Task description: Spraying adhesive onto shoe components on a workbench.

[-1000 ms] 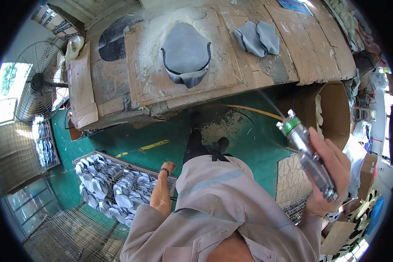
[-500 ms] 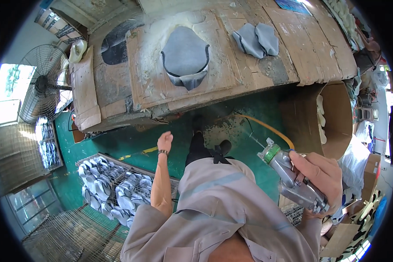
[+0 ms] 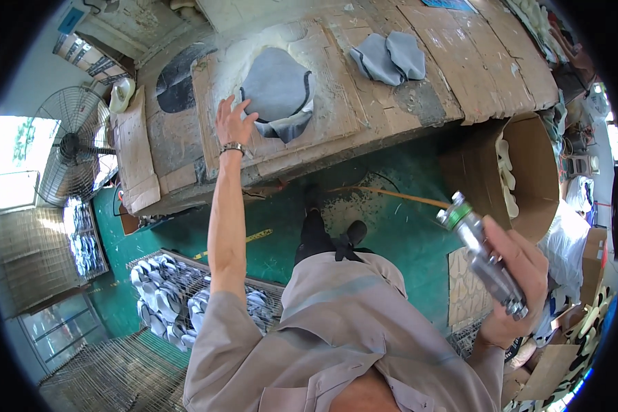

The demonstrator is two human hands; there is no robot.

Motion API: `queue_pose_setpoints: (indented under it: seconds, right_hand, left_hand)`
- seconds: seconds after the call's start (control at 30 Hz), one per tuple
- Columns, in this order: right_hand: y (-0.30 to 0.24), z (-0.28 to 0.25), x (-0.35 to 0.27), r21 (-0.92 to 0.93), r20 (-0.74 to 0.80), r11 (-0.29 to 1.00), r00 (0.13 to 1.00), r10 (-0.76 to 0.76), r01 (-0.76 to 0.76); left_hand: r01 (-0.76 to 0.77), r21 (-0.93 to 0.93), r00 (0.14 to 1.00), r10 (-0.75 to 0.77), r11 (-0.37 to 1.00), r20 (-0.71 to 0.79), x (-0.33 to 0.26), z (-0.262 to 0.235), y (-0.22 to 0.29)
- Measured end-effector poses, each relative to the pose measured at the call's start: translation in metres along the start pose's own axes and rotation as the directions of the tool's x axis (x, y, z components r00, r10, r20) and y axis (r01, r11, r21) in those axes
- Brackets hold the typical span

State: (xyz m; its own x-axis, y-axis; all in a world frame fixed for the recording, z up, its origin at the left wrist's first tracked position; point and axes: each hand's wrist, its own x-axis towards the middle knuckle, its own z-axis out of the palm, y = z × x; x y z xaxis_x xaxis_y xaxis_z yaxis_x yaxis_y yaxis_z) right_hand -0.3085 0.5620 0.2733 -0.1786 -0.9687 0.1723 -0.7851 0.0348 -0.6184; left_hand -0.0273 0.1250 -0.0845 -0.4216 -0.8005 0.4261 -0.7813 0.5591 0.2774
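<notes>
My left hand [image 3: 233,123] reaches over the cardboard-covered table [image 3: 172,147], fingers spread and empty. Its fingertips are at the lower left edge of a grey, dark-trimmed slipper-shaped fabric piece [image 3: 275,79]; whether they touch it I cannot tell. This piece lies on a cardboard sheet [image 3: 336,89] crusted with pale residue. On the right side, away from the table, my right hand [image 3: 522,264] is wrapped round a metal spray gun [image 3: 484,250] with a green ring near its nozzle. Farther right on the table rest two more grey fabric pieces [image 3: 389,58].
An orange hose [image 3: 408,197] runs above the green floor. A large open cardboard box [image 3: 535,172] holding pale sole shapes stands at the right. A wire rack [image 3: 257,281] with several slippers is at lower left, and a caged fan [image 3: 72,144] stands beyond it.
My left hand has moved up and forward from beside my body to the grey piece, its fingers spreading. The spray gun in my right hand has shifted slightly right and turned.
</notes>
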Motion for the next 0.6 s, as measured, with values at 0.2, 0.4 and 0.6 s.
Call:
queue_pose_setpoints:
  seconds: [0.2,0.4,0.6]
  right_hand:
    - [0.023,-0.016,-0.029,-0.004,0.042,1.000,0.999,0.022,-0.022]
    - [0.034,-0.018,-0.033,0.057,0.010,0.983,0.985,0.172,-0.173]
    - [0.057,-0.016,-0.010,0.142,-0.062,0.948,0.953,0.297,-0.286]
  left_hand:
    - [0.032,-0.065,0.999,-0.030,0.997,0.027,0.011,0.010,-0.010]
    - [-0.031,0.047,0.987,0.023,0.998,0.161,0.048,-0.028,0.013]
    - [-0.217,0.040,0.954,0.203,0.975,0.220,0.162,-0.074,0.084]
